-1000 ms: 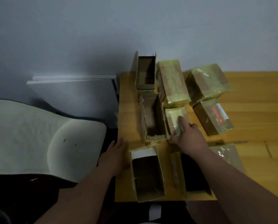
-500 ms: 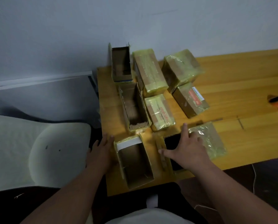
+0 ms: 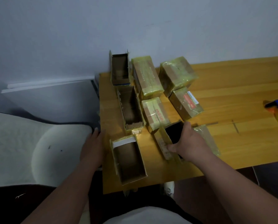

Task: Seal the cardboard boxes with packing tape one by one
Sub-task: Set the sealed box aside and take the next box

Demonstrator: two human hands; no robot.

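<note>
Head view looks down on a wooden tabletop (image 3: 232, 88) set against a pale wall, with cardboard boxes grouped at its left end. The right hand (image 3: 188, 141) grips an open dark-lined box (image 3: 173, 135) near the front edge: its fingers curl over the box's far right rim while the thumb presses on the near left wall. A flap wrapped in clear tape (image 3: 207, 139) sticks out to the right from under that hand. The left hand (image 3: 93, 146) lies flat with fingers straight along the tabletop's left edge, holding nothing, just left of another open box (image 3: 128, 160) that has a white strip on its far wall; whether it touches this box is unclear.

Behind these two, a long open box (image 3: 131, 109) and a further open box (image 3: 119, 68) stand in a line toward the wall. To their right sit four boxes already wrapped in yellowish tape: a long sealed box (image 3: 147, 76), a small sealed box (image 3: 156, 113) just behind the dark-lined box, a tilted sealed box (image 3: 177, 74), and a sealed box with a red label (image 3: 186, 103). Well apart, at the frame's right edge, an orange and blue object (image 3: 277, 107) lies partly cut off. A white chair (image 3: 38, 147) stands left of the tabletop.
</note>
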